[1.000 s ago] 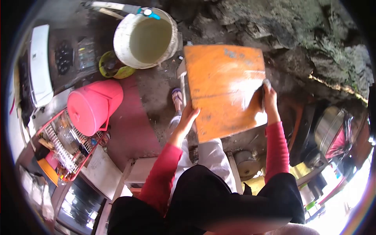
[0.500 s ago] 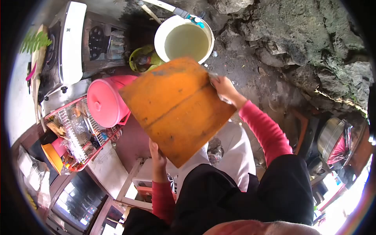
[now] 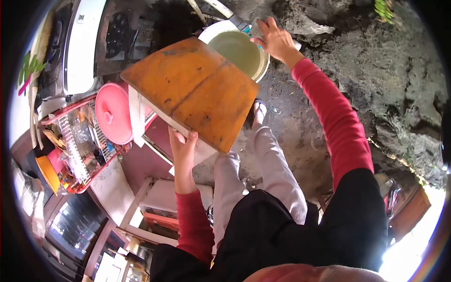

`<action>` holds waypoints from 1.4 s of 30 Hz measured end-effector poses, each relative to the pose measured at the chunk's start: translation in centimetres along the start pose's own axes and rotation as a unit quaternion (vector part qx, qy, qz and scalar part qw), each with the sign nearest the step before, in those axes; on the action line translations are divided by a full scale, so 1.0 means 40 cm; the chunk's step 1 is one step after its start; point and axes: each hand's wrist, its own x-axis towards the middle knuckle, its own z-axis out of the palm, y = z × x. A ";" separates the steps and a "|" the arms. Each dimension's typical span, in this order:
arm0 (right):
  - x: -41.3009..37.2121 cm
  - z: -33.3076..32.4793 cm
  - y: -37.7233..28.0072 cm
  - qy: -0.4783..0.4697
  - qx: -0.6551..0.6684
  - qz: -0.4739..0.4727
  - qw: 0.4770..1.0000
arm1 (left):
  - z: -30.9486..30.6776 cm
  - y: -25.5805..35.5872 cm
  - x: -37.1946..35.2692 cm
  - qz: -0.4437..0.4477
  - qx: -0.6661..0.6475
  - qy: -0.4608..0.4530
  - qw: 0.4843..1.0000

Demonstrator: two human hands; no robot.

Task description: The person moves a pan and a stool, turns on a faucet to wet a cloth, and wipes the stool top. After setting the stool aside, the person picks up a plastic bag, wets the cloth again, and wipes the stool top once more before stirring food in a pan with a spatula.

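Note:
My left hand (image 3: 183, 148) grips the near edge of a small wooden table (image 3: 192, 89), fingers beneath and thumb at the edge. Its orange-brown top is worn, with dark spots and a seam across it, and its sides and legs are white. The table is held tilted in the air. Over the far rim of a white bucket (image 3: 265, 70) is my right hand (image 3: 277, 41), closed on a whitish cloth (image 3: 256, 30) that shows past its fingers. Cloudy water (image 3: 237, 49) fills part of the bucket, and the tabletop hides its near side.
A pale pipe (image 3: 221, 8) with a blue-grey fitting reaches the bucket. Left stand a pink lidded container (image 3: 112, 115), a red-rimmed dish rack (image 3: 77, 145) and a white-fronted stove (image 3: 83, 47). Rough rock (image 3: 390, 80) rises on the right. My sandalled foot (image 3: 259, 110) is on the dark ground.
My right hand has left the tabletop with the cloth and moved up to the bucket's far side. The table has tilted and shifted up-left, showing its white side; my left hand still holds it.

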 end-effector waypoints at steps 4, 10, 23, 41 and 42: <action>0.034 0.066 0.082 -0.051 -0.085 -0.123 0.987 | 0.034 0.007 0.039 0.016 0.007 0.038 0.999; 0.040 0.102 0.088 -0.094 -0.120 -0.153 0.976 | 0.056 0.028 0.051 0.017 -0.013 0.020 1.000; -0.079 0.338 0.146 -0.025 0.794 0.409 0.449 | 0.087 0.051 0.035 -0.001 0.021 0.019 1.000; -0.013 0.492 0.054 -0.070 0.815 0.425 0.386 | 0.086 0.043 0.025 -0.007 0.033 0.016 0.999; -0.010 0.487 0.029 -0.096 0.724 0.474 0.492 | 0.088 0.043 0.027 -0.003 0.037 0.016 0.999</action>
